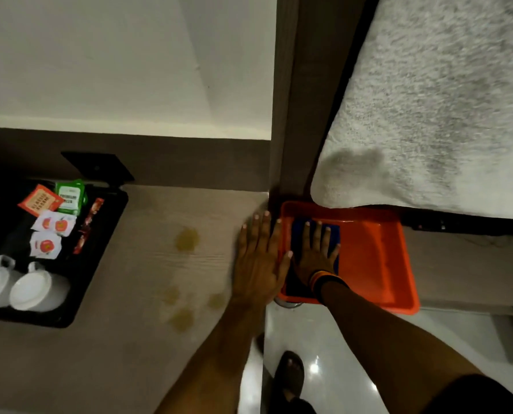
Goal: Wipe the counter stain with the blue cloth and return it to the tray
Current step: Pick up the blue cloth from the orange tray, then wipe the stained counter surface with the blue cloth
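Observation:
A blue cloth (299,234) lies flat in the left part of an orange tray (377,255), just past the counter's right edge. My right hand (315,255) rests palm down on the cloth with fingers spread. My left hand (258,258) lies flat and open on the beige counter (147,354) at its right edge, touching the tray's side. Yellowish stains (186,239) mark the counter left of my left hand, with more blotches (182,319) nearer to me.
A black tray (99,264) at the left holds two upturned white cups (31,289) and several tea and sugar sachets (50,225). A white towel (434,115) hangs over the orange tray's far side. Glossy floor and a sandalled foot (289,372) lie below.

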`<action>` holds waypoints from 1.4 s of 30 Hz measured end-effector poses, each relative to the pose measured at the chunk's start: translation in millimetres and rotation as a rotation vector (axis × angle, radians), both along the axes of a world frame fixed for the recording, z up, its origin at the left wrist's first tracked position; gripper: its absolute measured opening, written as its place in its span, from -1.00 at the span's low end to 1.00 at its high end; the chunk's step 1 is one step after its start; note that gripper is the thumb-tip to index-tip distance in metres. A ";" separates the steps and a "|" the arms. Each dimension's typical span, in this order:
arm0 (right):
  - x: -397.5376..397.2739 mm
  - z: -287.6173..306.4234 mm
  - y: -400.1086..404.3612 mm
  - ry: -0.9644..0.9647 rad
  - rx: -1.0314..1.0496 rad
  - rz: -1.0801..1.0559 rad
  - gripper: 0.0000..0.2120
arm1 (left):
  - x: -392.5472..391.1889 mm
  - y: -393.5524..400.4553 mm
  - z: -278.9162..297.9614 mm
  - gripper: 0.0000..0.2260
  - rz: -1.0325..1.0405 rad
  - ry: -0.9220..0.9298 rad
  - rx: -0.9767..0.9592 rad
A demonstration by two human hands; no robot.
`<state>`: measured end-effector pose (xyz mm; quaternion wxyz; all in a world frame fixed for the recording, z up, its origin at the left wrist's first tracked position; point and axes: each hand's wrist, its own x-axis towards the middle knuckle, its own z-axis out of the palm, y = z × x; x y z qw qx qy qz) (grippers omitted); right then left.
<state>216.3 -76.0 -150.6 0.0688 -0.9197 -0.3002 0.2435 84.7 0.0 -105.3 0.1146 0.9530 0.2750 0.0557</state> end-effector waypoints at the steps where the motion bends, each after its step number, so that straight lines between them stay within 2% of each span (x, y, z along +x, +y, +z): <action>1: -1.7 -2.8 1.4 -0.013 0.000 -0.010 -0.18 | 0.8 0.0 -2.9 -0.38 0.007 0.002 -0.014; 6: 8.4 -0.2 4.3 -0.002 0.045 -0.012 -0.15 | -5.5 -1.3 -3.6 -0.38 0.007 -0.032 -0.032; 10: 17.2 17.8 -0.1 -0.046 0.100 -0.014 0.04 | -22.1 2.2 10.4 -0.38 0.010 -0.059 -0.026; 14: -0.6 63.7 -1.1 -0.147 0.292 -0.033 -0.28 | -58.5 10.4 42.9 -0.38 0.020 -0.075 -0.009; 19: -70.5 122.4 -4.2 -0.238 0.435 0.037 -0.38 | -127.5 20.7 81.2 -0.35 0.053 -0.034 0.046; 22: -132.4 132.5 -8.7 -0.224 0.461 0.064 -0.33 | -187.4 19.8 84.9 -0.35 0.112 -0.023 0.051; 25: -192.1 115.7 -16.8 -0.165 0.416 0.049 -0.29 | -247.2 19.1 73.7 -0.36 0.137 0.019 0.050; 29: -256.7 76.4 -27.9 0.006 0.340 -0.010 -0.33 | -305.0 27.7 42.0 -0.35 0.170 0.093 -0.012; 32: -275.5 51.4 -28.9 -0.118 0.243 0.028 -0.32 | -335.3 30.5 18.9 -0.40 0.193 0.064 -0.037; 37: -274.2 35.8 -12.4 -0.292 0.239 0.002 -0.37 | -348.4 42.4 -10.0 -0.36 0.313 -0.052 -0.084; 42: -238.1 31.3 35.9 -0.274 0.299 0.150 -0.42 | -346.6 54.2 -27.1 -0.36 0.329 -0.094 -0.048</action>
